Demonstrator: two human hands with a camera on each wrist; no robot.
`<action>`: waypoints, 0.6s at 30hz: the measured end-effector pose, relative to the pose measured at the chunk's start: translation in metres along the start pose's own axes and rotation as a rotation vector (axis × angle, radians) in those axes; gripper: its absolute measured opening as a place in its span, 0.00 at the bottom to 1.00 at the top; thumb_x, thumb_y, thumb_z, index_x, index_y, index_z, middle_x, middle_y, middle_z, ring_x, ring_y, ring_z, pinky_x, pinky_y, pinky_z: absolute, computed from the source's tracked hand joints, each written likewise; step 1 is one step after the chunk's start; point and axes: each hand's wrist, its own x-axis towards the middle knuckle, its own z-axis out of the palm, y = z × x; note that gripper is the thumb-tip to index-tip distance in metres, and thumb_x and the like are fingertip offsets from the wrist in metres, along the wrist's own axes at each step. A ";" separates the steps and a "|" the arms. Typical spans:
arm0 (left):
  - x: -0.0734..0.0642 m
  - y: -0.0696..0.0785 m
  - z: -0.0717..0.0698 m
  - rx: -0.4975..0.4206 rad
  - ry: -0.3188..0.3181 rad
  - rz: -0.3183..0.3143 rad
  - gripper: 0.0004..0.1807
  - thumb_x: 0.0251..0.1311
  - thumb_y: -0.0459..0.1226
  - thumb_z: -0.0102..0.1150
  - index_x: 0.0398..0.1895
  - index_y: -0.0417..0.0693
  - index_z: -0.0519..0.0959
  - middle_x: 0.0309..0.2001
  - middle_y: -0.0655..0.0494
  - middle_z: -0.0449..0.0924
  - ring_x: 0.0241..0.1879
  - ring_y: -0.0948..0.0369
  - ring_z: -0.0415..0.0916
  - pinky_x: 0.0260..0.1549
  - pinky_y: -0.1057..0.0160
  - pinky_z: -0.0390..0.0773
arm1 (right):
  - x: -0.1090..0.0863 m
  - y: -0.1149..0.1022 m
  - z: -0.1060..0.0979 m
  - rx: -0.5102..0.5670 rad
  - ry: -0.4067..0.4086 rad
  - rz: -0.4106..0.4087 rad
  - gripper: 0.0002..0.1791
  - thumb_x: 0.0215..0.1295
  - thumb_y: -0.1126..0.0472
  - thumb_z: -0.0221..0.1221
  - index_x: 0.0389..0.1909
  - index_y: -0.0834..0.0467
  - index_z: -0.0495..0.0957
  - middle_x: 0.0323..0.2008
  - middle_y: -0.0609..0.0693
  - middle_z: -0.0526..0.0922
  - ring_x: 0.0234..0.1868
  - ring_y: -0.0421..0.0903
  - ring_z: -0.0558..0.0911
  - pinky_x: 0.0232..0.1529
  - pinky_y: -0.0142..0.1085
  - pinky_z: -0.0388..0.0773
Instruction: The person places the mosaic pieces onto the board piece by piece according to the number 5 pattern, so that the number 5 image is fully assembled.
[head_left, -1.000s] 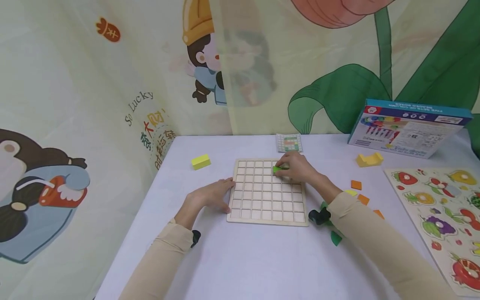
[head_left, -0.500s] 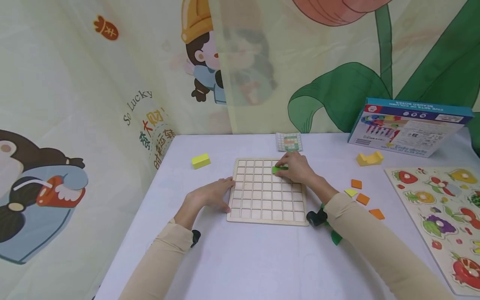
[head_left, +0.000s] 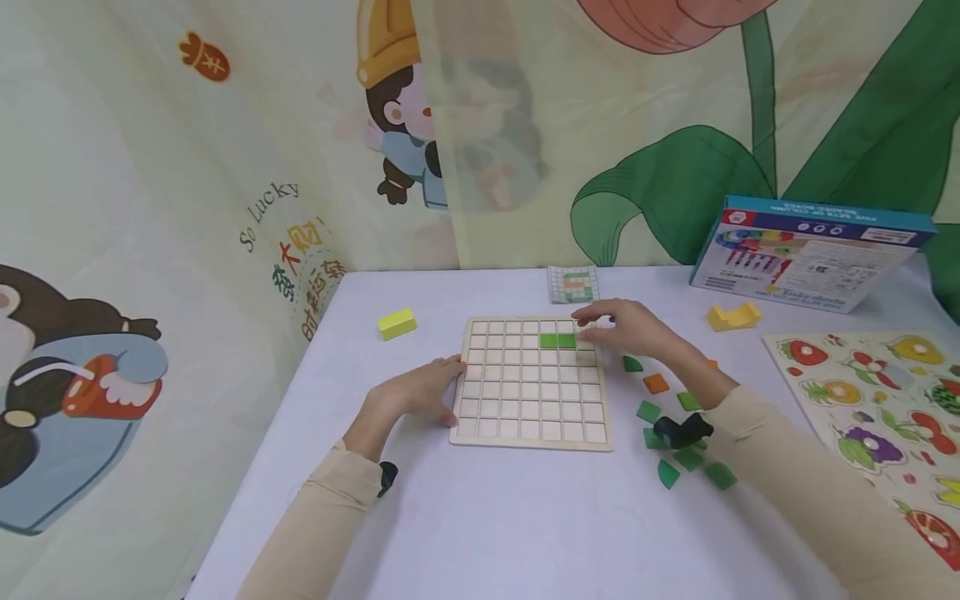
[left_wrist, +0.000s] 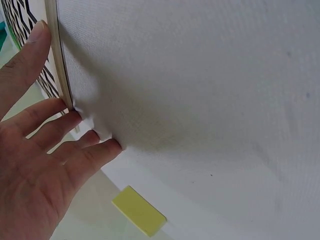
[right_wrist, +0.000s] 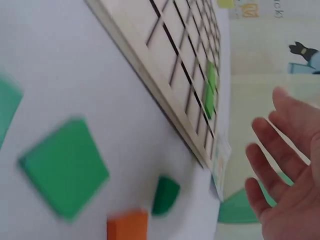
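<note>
A wooden grid board (head_left: 529,390) lies on the white table, two light green tiles (head_left: 557,341) side by side in its upper right cells. My left hand (head_left: 416,393) rests at the board's left edge, fingers spread and thumb against the frame; the left wrist view shows the thumb (left_wrist: 31,55) along the wooden rim. Over the board's right edge hovers my right hand (head_left: 628,329), its fingers apart and nothing between them. In the right wrist view that hand (right_wrist: 285,160) has loosely bent fingers beside the board. Loose dark green tiles (head_left: 649,411) lie right of the board.
An orange tile (head_left: 656,383) lies among the green ones. Behind the board sits a small pattern card (head_left: 573,285). A yellow block (head_left: 397,324) is at the left, a yellow curved block (head_left: 733,317) at the right. Farther right are a fruit puzzle board (head_left: 847,400) and a box (head_left: 810,254).
My right hand has let go of the green tile and moved right, uncovering two light green tiles in the grid. The left hand stays at the board's edge.
</note>
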 end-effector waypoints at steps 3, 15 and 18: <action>0.000 -0.001 0.000 -0.002 -0.001 0.006 0.48 0.52 0.40 0.71 0.74 0.44 0.56 0.78 0.50 0.47 0.77 0.49 0.44 0.76 0.49 0.50 | -0.018 0.008 -0.018 -0.009 -0.058 0.013 0.24 0.65 0.55 0.61 0.61 0.57 0.75 0.56 0.56 0.81 0.60 0.56 0.74 0.62 0.54 0.72; 0.001 -0.005 0.000 -0.010 0.000 0.038 0.48 0.51 0.39 0.71 0.74 0.41 0.56 0.78 0.46 0.47 0.77 0.46 0.45 0.75 0.46 0.51 | -0.097 0.064 -0.040 -0.078 -0.094 0.055 0.22 0.63 0.49 0.63 0.56 0.52 0.80 0.54 0.55 0.82 0.57 0.57 0.76 0.52 0.47 0.81; 0.001 -0.003 0.000 -0.012 -0.006 0.047 0.48 0.52 0.39 0.71 0.74 0.40 0.56 0.78 0.46 0.47 0.77 0.46 0.44 0.75 0.46 0.51 | -0.110 0.075 -0.038 -0.099 -0.080 0.044 0.21 0.60 0.50 0.65 0.54 0.51 0.82 0.53 0.55 0.81 0.52 0.53 0.77 0.44 0.36 0.83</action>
